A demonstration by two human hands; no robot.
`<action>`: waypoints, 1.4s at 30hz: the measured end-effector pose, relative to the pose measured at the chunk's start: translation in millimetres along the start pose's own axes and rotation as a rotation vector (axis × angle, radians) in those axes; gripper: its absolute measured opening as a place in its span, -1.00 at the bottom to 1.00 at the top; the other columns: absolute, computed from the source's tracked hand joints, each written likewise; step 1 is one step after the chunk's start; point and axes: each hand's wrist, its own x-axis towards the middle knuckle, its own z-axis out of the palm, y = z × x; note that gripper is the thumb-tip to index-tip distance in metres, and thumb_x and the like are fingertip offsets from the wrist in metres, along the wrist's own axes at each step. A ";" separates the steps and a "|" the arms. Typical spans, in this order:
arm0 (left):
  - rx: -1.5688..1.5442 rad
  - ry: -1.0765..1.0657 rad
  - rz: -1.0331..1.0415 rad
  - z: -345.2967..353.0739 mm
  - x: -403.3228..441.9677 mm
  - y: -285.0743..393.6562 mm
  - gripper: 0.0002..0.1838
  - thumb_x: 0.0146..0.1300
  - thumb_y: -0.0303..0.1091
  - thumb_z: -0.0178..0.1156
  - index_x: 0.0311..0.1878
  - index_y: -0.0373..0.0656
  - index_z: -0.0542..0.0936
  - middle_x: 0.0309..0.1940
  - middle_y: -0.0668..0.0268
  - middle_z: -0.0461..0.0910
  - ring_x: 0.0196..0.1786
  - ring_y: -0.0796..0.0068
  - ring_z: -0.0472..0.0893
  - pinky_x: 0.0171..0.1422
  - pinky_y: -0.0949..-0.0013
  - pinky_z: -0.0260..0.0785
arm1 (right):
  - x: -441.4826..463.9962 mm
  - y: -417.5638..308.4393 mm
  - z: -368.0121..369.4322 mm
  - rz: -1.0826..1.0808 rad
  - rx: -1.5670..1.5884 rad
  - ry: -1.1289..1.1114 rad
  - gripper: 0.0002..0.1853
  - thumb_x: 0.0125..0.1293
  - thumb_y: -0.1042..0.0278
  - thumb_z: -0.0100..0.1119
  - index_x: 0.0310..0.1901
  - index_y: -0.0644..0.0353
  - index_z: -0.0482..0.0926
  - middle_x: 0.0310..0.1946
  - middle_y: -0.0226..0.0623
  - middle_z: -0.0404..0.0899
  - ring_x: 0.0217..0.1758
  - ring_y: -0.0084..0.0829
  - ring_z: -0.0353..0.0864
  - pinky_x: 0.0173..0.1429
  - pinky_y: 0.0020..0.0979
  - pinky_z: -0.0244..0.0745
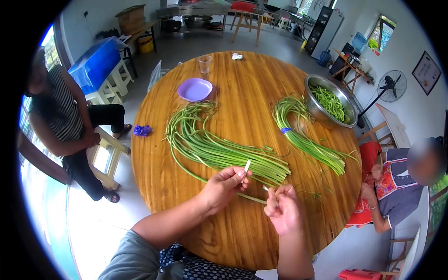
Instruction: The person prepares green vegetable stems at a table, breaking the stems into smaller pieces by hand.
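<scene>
Long green garlic stems (pixel 224 151) lie spread in a loose bunch across the round wooden table (pixel 219 228). My left hand (pixel 226 184), just in front of their cut ends, pinches a small white piece (pixel 247 165) that sticks up from the fingertips. To its right, my right hand (pixel 282 207) has its fingers curled together, with a pale tip beside the thumb; what it holds is too small to name. One stem runs apart from the bunch, passing below my left hand towards my right hand. The two hands do not touch.
A banded bunch (pixel 310 140) and a steel bowl of cut green pieces (pixel 331 100) are at the right. A purple dish (pixel 195 89), clear cup (pixel 205 64) and purple bundle (pixel 142 130) stand left. People sit at both sides.
</scene>
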 end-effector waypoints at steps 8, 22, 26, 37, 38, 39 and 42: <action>0.049 -0.090 -0.145 14.5 -9.9 -0.2 -0.75 0.49 -0.31 0.02 0.06 -0.23 0.55 -0.29 0.41 0.54 -0.20 0.58 0.46 0.02 0.48 0.36 | 3.4 -1.3 -10.9 -0.004 0.027 -0.002 -0.91 0.39 0.42 -0.03 -0.15 0.12 0.48 -0.18 -0.10 0.57 -0.63 -0.60 0.18 -0.43 -0.50 0.15; 0.833 -0.092 0.166 14.8 -12.7 -8.2 -0.83 0.42 -0.43 0.11 -0.02 -0.29 0.57 -0.35 0.33 0.58 -0.27 0.52 0.55 -0.11 0.42 0.46 | 3.3 5.3 -6.8 -0.007 -0.240 -0.112 -0.88 0.44 0.48 0.06 -0.05 0.24 0.49 -0.34 -0.39 0.46 -0.49 -0.69 0.23 -0.41 -0.64 0.14; 1.120 -0.112 0.423 16.2 -11.2 -4.8 -0.89 0.33 -0.51 0.16 -0.12 -0.27 0.60 -0.35 0.15 0.59 -0.27 0.21 0.62 -0.17 0.30 0.48 | 2.2 4.3 -6.2 -0.011 -0.394 -0.017 -0.88 0.39 0.46 0.17 -0.10 0.25 0.52 -0.35 -0.41 0.52 -0.48 -0.75 0.27 -0.43 -0.68 0.15; 1.281 -0.163 0.576 14.1 -10.7 -2.1 -0.86 0.23 -0.59 0.20 -0.15 -0.27 0.61 -0.34 0.10 0.58 -0.25 0.08 0.63 -0.16 0.29 0.49 | 1.6 0.7 -9.9 0.009 -0.502 -0.012 -0.93 0.38 0.47 0.18 -0.16 0.24 0.54 -0.40 -0.43 0.54 -0.51 -0.76 0.28 -0.45 -0.69 0.15; 1.245 -0.186 0.544 15.5 -11.3 -0.3 -0.88 0.25 -0.57 0.18 -0.16 -0.27 0.61 -0.34 0.12 0.58 -0.25 0.12 0.63 -0.15 0.28 0.49 | 1.5 0.2 -10.2 0.037 -0.458 -0.028 -0.95 0.37 0.49 0.17 -0.18 0.24 0.53 -0.39 -0.42 0.54 -0.51 -0.75 0.28 -0.45 -0.68 0.15; 1.208 -0.208 0.512 16.2 -11.8 0.5 -0.90 0.28 -0.56 0.17 -0.16 -0.27 0.61 -0.34 0.14 0.58 -0.26 0.17 0.63 -0.15 0.27 0.49 | 2.0 1.4 -11.2 0.038 -0.457 -0.029 -0.95 0.37 0.49 0.17 -0.18 0.24 0.53 -0.39 -0.42 0.54 -0.51 -0.75 0.28 -0.45 -0.68 0.15; 0.917 -0.237 0.231 11.3 -11.7 -2.2 -0.88 0.38 -0.50 0.11 -0.10 -0.27 0.60 -0.32 0.28 0.60 -0.22 0.41 0.60 -0.07 0.36 0.47 | 3.9 4.8 -15.0 0.070 -0.212 -0.091 -0.96 0.37 0.53 0.15 -0.19 0.22 0.53 -0.38 -0.40 0.53 -0.53 -0.73 0.27 -0.46 -0.67 0.14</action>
